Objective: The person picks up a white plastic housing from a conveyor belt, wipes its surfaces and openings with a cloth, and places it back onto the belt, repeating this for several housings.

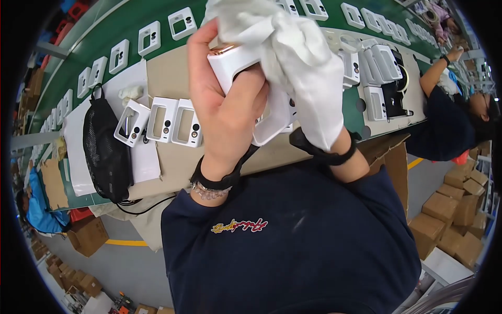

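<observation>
Left hand (227, 112) gripping white casing (272, 112); gloved right hand (308, 83)

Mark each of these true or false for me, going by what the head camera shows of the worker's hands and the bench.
1. The left hand is bare and grips a white device. True.
2. The right hand is bare too. False: it wears a white glove and presses a white cloth to the device.
3. Three white devices stand in a row on the bench, left of the hands. True.
4. A black mesh bag lies on the bench's right end. False: it lies at the left, beside the row.
5. The green belt behind the bench carries nothing. False: white parts lie along it.
</observation>
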A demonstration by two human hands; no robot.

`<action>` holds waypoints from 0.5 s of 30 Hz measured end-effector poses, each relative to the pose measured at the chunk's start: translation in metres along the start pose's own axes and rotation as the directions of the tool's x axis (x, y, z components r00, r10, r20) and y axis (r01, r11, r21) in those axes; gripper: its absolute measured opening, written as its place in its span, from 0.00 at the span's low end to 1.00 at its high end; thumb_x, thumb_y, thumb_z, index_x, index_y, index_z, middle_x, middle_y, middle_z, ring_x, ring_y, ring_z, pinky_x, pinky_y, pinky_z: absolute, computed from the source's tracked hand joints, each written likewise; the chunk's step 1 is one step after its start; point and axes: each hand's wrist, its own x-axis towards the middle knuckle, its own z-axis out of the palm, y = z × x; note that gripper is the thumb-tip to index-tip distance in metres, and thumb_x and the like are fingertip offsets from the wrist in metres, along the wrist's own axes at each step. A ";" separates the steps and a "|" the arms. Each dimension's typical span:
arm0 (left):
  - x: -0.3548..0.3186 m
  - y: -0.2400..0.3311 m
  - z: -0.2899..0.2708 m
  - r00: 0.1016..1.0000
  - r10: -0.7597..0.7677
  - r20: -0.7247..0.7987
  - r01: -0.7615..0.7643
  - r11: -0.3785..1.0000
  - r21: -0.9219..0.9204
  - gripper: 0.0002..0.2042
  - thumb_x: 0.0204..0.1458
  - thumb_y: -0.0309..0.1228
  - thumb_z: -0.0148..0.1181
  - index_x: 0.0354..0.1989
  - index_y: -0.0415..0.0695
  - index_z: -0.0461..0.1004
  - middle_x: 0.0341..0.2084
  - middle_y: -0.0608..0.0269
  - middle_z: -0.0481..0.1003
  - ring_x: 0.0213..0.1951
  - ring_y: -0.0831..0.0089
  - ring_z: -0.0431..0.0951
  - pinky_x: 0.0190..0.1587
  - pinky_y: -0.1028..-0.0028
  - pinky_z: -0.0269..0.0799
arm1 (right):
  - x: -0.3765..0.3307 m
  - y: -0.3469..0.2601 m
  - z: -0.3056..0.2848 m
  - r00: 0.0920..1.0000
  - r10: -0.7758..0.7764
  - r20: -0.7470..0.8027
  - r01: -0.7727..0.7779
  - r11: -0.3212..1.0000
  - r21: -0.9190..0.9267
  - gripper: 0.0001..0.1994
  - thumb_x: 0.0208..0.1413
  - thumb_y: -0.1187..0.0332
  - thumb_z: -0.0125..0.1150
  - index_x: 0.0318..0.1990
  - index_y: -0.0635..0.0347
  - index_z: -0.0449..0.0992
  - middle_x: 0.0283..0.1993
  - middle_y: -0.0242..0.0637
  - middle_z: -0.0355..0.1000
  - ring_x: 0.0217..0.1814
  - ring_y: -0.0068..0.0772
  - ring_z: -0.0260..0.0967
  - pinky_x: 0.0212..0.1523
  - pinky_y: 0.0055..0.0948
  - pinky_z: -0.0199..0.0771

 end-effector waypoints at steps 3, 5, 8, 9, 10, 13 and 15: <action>-0.003 -0.006 -0.007 0.999 0.041 0.005 -0.040 0.993 -0.108 0.20 0.41 0.18 0.39 0.47 0.40 0.55 0.09 0.69 0.56 0.06 0.84 0.50 0.09 0.83 0.45 | 0.003 -0.008 0.001 0.829 0.556 -0.059 -0.543 0.826 0.155 0.18 0.46 0.68 0.53 0.46 0.64 0.62 0.40 0.36 0.65 0.35 0.19 0.62 0.35 0.16 0.63; -0.003 -0.010 -0.014 0.998 0.051 0.044 -0.037 0.962 -0.270 0.19 0.42 0.19 0.41 0.46 0.41 0.55 0.15 0.66 0.62 0.07 0.85 0.51 0.09 0.84 0.46 | -0.010 0.010 -0.002 0.921 0.366 -0.131 -0.342 0.923 0.177 0.19 0.50 0.67 0.49 0.49 0.64 0.59 0.43 0.35 0.63 0.38 0.19 0.61 0.38 0.17 0.62; 0.008 -0.015 -0.017 0.981 0.144 -0.126 -0.172 0.953 -0.250 0.16 0.43 0.20 0.40 0.44 0.41 0.56 0.12 0.66 0.60 0.06 0.85 0.49 0.08 0.83 0.45 | -0.026 0.008 0.005 0.909 0.392 -0.141 -0.286 0.834 0.472 0.20 0.51 0.68 0.48 0.51 0.64 0.56 0.44 0.34 0.62 0.40 0.18 0.60 0.39 0.18 0.62; 0.012 -0.019 -0.019 0.959 0.190 -0.209 -0.237 0.943 -0.233 0.15 0.43 0.20 0.40 0.43 0.41 0.57 0.11 0.66 0.59 0.06 0.85 0.48 0.08 0.83 0.44 | -0.034 0.000 0.012 0.864 0.498 -0.079 -0.300 0.633 0.714 0.21 0.50 0.69 0.49 0.52 0.63 0.55 0.44 0.33 0.62 0.40 0.17 0.60 0.39 0.18 0.62; 0.013 -0.021 -0.017 0.960 0.185 -0.208 -0.233 0.944 -0.235 0.15 0.43 0.20 0.40 0.43 0.41 0.57 0.11 0.66 0.59 0.06 0.85 0.48 0.08 0.83 0.44 | -0.037 -0.007 0.017 0.815 0.579 0.004 -0.272 0.376 0.886 0.22 0.50 0.70 0.50 0.52 0.63 0.54 0.44 0.33 0.62 0.40 0.17 0.60 0.39 0.18 0.62; 0.016 -0.033 -0.005 0.901 0.301 -0.311 -0.344 0.934 -0.094 0.14 0.43 0.20 0.41 0.40 0.41 0.58 0.11 0.67 0.59 0.06 0.85 0.48 0.08 0.83 0.45 | -0.028 0.008 0.044 0.863 0.440 -0.248 -0.248 0.797 0.551 0.31 0.44 0.75 0.54 0.56 0.62 0.48 0.48 0.34 0.59 0.43 0.19 0.59 0.40 0.18 0.63; 0.017 -0.038 -0.005 0.891 0.313 -0.329 -0.350 0.935 -0.058 0.13 0.43 0.20 0.41 0.40 0.41 0.58 0.11 0.67 0.58 0.07 0.84 0.48 0.09 0.83 0.45 | -0.025 0.012 0.045 0.887 0.324 -0.329 -0.223 0.924 0.310 0.35 0.41 0.78 0.56 0.58 0.62 0.45 0.49 0.35 0.58 0.45 0.20 0.58 0.41 0.18 0.63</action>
